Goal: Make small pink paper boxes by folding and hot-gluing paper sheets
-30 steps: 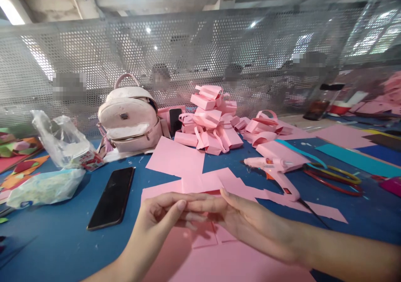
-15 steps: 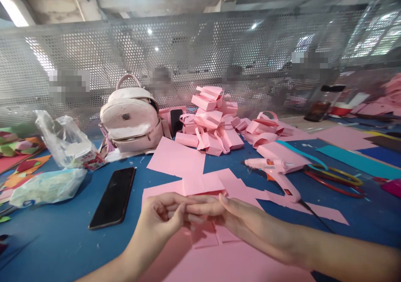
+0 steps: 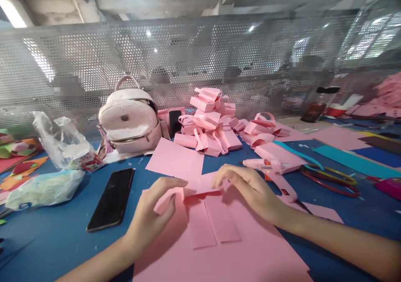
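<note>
A cut pink paper sheet (image 3: 219,248) lies on the blue table in front of me, with two flaps pointing toward me. My left hand (image 3: 153,215) pinches the sheet's folded far edge at its left end. My right hand (image 3: 247,188) pinches the same fold at its right end, fingers bent down over it. The fold is lifted a little off the table between the two hands.
A black phone (image 3: 111,198) lies left of the sheet. A pink glue gun (image 3: 272,169) sits just behind my right hand. Further back are a pink backpack (image 3: 130,121), a heap of folded pink paper bags (image 3: 213,121), loose pink sheets, plastic bags (image 3: 59,142) and a perforated metal screen.
My hands, fingertips together over the sheet's middle, have moved apart. Each now grips one end of the far edge and folds it up, baring the two flaps.
</note>
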Available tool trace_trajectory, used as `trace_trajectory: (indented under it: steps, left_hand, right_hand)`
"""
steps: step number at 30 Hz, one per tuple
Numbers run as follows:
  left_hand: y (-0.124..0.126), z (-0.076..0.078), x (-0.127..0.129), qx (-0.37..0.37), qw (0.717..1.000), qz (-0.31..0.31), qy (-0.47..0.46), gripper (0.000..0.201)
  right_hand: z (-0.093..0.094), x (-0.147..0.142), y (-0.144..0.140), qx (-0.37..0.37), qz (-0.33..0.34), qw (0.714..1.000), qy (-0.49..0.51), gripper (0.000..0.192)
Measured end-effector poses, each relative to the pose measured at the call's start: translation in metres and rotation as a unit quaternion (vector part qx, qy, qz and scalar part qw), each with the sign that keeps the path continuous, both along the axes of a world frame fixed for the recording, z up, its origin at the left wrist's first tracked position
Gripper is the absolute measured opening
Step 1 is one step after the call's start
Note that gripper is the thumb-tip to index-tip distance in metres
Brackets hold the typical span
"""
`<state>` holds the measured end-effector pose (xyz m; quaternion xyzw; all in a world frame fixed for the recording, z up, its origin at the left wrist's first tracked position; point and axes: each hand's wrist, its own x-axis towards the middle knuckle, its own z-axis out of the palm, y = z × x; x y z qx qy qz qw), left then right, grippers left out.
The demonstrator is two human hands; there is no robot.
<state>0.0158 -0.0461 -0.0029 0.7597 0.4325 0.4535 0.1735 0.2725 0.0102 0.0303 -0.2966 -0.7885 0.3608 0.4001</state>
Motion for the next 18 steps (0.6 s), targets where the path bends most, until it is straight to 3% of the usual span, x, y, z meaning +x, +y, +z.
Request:
trace_trajectory:
  steps: [3,6,10,18]
  left_hand:
    - [0.011,-0.011,-0.006,0.062,0.988,-0.012,0.141,0.065]
    - [0.019,-0.022,-0.008,0.077,0.973,0.001,0.217,0.064]
    - [0.022,-0.025,-0.006,0.057,0.962,-0.022,0.267,0.055]
    - [0.022,-0.022,-0.002,-0.003,0.976,-0.038,0.213,0.058]
  right_hand:
    - [-0.003,0.004,0.007,0.131,-0.003,0.984,-0.123,0.029]
    - [-0.011,0.006,0.012,0.206,0.014,0.948,-0.243,0.037]
    - [-0.024,0.005,0.015,0.172,-0.002,0.929,-0.327,0.051]
    - [-0.026,-0.003,0.013,0.081,-0.019,0.949,-0.303,0.055]
